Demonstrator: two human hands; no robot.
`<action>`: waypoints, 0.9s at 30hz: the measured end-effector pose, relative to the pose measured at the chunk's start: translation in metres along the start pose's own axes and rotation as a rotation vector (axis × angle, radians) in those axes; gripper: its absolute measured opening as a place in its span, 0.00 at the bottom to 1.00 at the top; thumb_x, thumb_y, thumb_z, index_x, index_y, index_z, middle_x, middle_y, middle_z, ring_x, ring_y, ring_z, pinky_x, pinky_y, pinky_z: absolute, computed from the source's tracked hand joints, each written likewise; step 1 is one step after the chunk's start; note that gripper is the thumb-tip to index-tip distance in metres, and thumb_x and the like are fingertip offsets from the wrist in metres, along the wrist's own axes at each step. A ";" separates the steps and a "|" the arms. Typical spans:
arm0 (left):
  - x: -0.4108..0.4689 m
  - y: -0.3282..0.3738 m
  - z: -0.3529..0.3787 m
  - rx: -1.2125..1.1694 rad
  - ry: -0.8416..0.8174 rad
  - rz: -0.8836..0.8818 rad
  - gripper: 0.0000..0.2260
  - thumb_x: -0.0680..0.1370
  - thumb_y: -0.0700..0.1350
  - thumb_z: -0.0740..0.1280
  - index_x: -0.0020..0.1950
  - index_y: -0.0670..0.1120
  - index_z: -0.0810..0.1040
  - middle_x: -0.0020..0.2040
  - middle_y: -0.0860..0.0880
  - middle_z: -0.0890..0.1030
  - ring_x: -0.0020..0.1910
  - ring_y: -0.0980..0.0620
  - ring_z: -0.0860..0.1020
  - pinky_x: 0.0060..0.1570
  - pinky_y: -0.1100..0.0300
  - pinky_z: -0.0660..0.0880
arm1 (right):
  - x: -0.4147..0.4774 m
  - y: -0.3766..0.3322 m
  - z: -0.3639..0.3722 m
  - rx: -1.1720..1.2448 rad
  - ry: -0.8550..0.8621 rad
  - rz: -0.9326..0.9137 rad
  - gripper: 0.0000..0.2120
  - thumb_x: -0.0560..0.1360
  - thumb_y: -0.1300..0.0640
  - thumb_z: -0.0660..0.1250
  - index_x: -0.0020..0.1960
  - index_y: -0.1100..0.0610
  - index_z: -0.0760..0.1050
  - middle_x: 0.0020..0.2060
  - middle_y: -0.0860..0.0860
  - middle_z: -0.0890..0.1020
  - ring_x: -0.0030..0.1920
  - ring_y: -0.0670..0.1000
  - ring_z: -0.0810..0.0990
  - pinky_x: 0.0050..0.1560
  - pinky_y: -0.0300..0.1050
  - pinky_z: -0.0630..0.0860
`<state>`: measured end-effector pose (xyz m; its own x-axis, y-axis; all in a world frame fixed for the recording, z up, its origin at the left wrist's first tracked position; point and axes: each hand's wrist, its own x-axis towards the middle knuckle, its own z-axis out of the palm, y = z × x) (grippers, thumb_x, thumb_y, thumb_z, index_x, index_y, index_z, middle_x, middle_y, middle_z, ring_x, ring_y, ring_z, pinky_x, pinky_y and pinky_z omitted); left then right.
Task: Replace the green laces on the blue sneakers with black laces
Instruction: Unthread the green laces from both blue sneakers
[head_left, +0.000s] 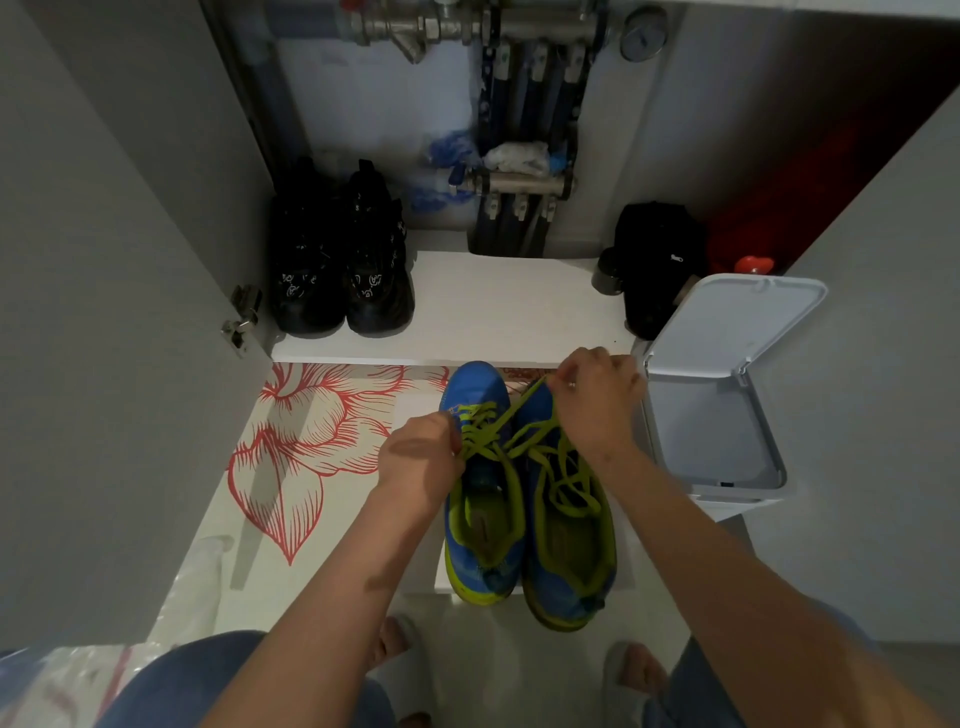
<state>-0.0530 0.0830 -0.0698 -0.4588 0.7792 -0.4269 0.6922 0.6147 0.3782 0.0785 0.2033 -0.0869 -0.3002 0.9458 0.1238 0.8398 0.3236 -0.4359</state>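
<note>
Cabinet shelf (493, 301), white: pair of black shoes (343, 260) at left; black bag (654, 260) and dark cup (608, 273) at right. Floor (519, 654) below: sheet (311, 441) with red flower print, and a white board (415, 408) carrying the blue sneakers (519, 519) side by side. White bin (727, 415), lid raised, stands just right of them.

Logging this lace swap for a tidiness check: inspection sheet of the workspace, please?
Surface: pale floor with a flower-print sheet left of the sneakers.
Job's things: blue sneakers side by side, green laces threaded; no black ones seen.
Clutter: black sneakers and black bag on the cabinet shelf; white bin, lid open, at right; plastic bag lower left.
Hands: left hand grips the laces; right hand pinches a lace pulled taut.
Cables: nothing seen.
Surroundings: metal pipes behind the shelf.
</note>
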 end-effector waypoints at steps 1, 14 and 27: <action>0.000 0.000 0.000 0.013 0.006 0.008 0.12 0.75 0.42 0.67 0.59 0.44 0.76 0.56 0.43 0.79 0.54 0.45 0.79 0.52 0.56 0.76 | -0.003 -0.004 0.001 0.033 -0.072 -0.072 0.08 0.75 0.59 0.64 0.53 0.54 0.75 0.56 0.52 0.75 0.62 0.57 0.64 0.58 0.47 0.57; 0.002 -0.001 0.001 0.054 0.017 0.031 0.12 0.76 0.42 0.67 0.59 0.43 0.75 0.56 0.43 0.79 0.54 0.45 0.79 0.51 0.55 0.77 | -0.020 -0.019 0.014 0.125 -0.165 -0.314 0.00 0.73 0.57 0.67 0.44 0.53 0.77 0.48 0.50 0.78 0.55 0.53 0.70 0.56 0.43 0.62; 0.006 0.005 0.022 0.104 0.124 0.294 0.15 0.77 0.44 0.64 0.63 0.47 0.74 0.61 0.45 0.68 0.61 0.48 0.69 0.55 0.58 0.70 | -0.012 -0.014 -0.010 0.176 -0.511 -0.249 0.09 0.75 0.63 0.62 0.51 0.58 0.81 0.50 0.54 0.82 0.53 0.53 0.78 0.54 0.45 0.74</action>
<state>-0.0401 0.0878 -0.0891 -0.2907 0.9343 -0.2063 0.8553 0.3504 0.3817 0.0752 0.1879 -0.0731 -0.6951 0.6948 -0.1845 0.6415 0.4836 -0.5955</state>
